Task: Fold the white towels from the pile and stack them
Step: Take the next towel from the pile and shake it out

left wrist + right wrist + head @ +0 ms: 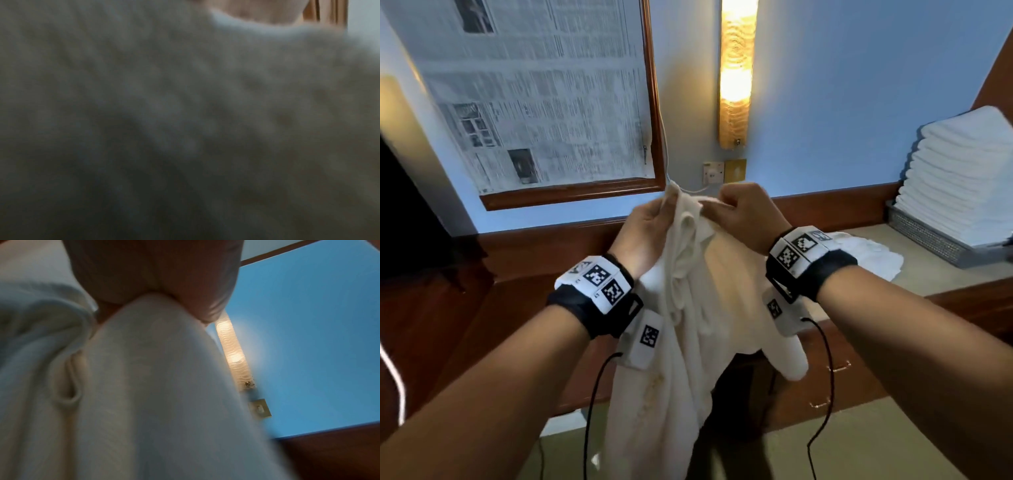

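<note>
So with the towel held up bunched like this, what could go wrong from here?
1. Left hand and right hand pinch the towel close together while it hangs twisted, so the fold may come out crooked.
2. Its lower end hangs below the counter edge and may brush the floor.
3. The folded stack is tall and could topple when another is added.

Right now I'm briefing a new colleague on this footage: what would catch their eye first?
A crumpled white towel held up mid-frame, its top edge pinched by the left hand and the right hand. Then the glowing wall lamp above them, and a tall stack of folded towels in a basket at right.
</note>
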A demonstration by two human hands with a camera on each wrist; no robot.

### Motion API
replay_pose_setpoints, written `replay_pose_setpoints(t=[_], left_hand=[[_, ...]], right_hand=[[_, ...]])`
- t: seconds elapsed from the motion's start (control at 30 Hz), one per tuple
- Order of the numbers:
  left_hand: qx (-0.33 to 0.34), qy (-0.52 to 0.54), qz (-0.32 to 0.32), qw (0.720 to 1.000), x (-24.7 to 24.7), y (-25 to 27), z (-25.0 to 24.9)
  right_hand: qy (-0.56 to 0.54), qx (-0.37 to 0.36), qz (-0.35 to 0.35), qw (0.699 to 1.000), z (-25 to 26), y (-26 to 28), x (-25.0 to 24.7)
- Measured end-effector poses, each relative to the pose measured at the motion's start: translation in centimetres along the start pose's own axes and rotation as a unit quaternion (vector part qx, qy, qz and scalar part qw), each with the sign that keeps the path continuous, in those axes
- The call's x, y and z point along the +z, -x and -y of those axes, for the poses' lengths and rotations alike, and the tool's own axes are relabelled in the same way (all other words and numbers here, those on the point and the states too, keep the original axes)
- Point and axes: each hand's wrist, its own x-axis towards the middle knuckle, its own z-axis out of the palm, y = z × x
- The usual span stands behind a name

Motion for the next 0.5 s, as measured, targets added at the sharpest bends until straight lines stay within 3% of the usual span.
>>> replay_pose_setpoints(t=[0.17,0.23,0.33,0.5], left_hand=[[0.002,0.046,-0.024,0.999,-2.9,-1.0,-1.3],[0.033,-0.006,-0.029,0.999,-4.0,-1.1,-1.8],[0.041,-0.088,-0.086,0.991,-6.3,-1.3,-1.9],[0.065,-0.135,-0.134,0.980,-8.6,-1.1,-1.6]], right_hand=[[0.087,0.084,0.144,0.982,-2.9,4.7,1.4],[0.101,0.144,0.156,0.972,-5.5,6.8,2.3],[0.086,0.218,0.167,0.958,-9.6,9.9,2.9],[0.051,0.311,0.156,0.936,-13.2,13.2,2.3]])
